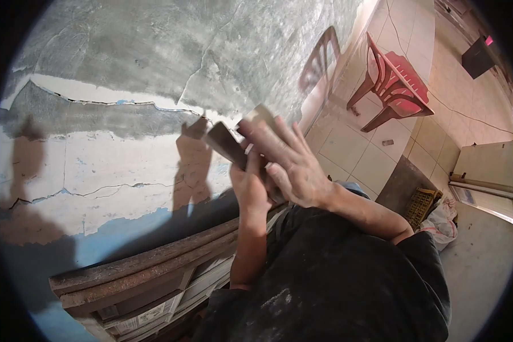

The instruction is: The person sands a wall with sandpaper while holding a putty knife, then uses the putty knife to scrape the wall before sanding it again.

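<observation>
near-left printed sheet (147, 318): unreadable; left hand (251, 191): grasping dark flat blade (225, 142); right hand (298, 171): fingers extended, blurred, can't tell if gripping

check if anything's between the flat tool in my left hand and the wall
Nothing visible stands between the flat tool in your left hand and the wall; your right hand is close beside it, and the red chair is well off right.
</observation>
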Demonstrator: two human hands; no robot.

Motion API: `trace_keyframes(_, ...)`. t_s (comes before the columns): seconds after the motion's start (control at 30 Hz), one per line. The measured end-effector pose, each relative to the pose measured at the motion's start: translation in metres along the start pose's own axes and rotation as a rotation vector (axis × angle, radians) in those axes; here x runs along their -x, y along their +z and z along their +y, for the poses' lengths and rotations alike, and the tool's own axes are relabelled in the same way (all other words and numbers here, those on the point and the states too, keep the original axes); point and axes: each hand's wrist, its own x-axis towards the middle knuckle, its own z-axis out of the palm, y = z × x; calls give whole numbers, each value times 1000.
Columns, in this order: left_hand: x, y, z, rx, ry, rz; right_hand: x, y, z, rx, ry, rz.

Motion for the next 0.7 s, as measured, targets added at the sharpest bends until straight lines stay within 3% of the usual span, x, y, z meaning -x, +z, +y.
trace_keyframes(0.13,-8,4,9,-40,91,82,14,21,2,17,-22,-69)
trace_keyframes(0.27,7,-9,-1,-88,22,-195,7,7,7,28,3,16)
trace_keyframes(0.33,2,-1,-1,-52,60,-128,6,12,9,-23,-2,84)
trace_keyframes(0.4,-2,8,6,-94,148,75,13,18,2,37,10,-20)
trace_keyframes(0.47,0,5,5,-134,135,11,17,24,5,107,-10,-54)
trace_keyframes(0.53,6,-4,-1,-178,119,-49,4,15,6,-26,5,89)
trace_keyframes(0.57,9,-8,-8,-317,215,-99,1,12,6,-92,16,160)
trace_keyframes(0.67,1,-13,-4,-182,77,-35,3,17,4,-55,35,66)
trace_keyframes(0.7,-2,-8,3,-130,136,24,9,20,-1,-20,31,-6)
